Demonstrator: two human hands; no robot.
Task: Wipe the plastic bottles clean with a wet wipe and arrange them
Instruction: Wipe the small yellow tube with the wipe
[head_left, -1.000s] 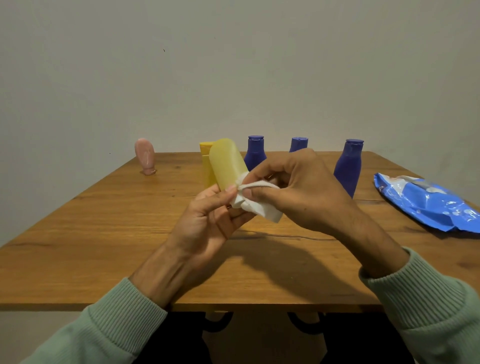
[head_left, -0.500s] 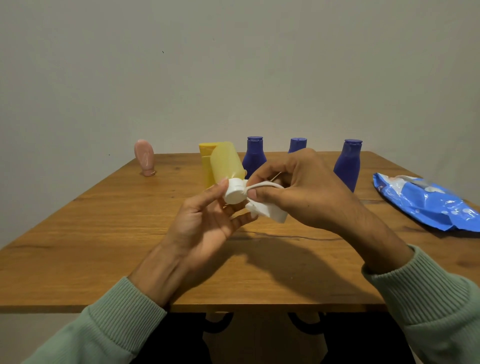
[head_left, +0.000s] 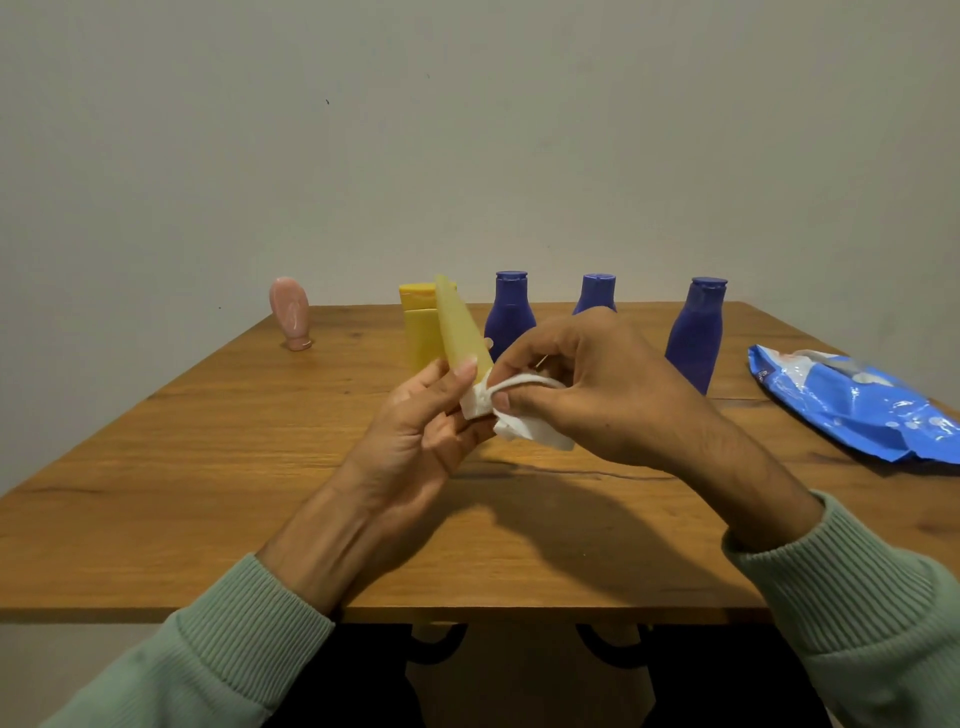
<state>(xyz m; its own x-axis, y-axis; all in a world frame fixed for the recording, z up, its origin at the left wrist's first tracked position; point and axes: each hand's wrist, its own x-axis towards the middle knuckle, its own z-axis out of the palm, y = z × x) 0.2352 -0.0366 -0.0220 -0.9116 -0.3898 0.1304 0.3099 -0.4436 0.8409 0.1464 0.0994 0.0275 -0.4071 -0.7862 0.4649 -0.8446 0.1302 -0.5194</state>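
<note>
Wooden table (head_left: 208, 467) fills the lower view; blue wipe pack (head_left: 852, 405) lies flat near its right edge. Left hand (head_left: 415, 431) is above table centre, fingers curled round the lower end of the pale yellow bottle (head_left: 460, 327), thumb laid up its side. Right hand (head_left: 597, 395) meets it from the right, thumb + forefinger pinching the wipe (head_left: 530, 431) against that same lower end, other fingers loosely curled w/ nothing else in them. Step in hand, as I read it: cleaning the cap end. To do it well: L grip low and firm so the bottle can't slip, R wraps the wipe round the neck and twists, then works up the body to the free end; don't squeeze the soft body. Behind the hands, three blue bottles (head_left: 696, 332) stand upright in a spaced row, yellow bottle (head_left: 420, 327) upright at their left, partly hidden; pink bottle (head_left: 290, 312) well apart, far left. Pale yellow bottle is in the air, not on the table: long axis tilted off upright, running from the hands up and away-left, closed end pointing up toward the wall. White bit at its lower end is prob. the cap, could be a wipe fold. Wipe is crumpled, loose tail hanging below R fingers
</note>
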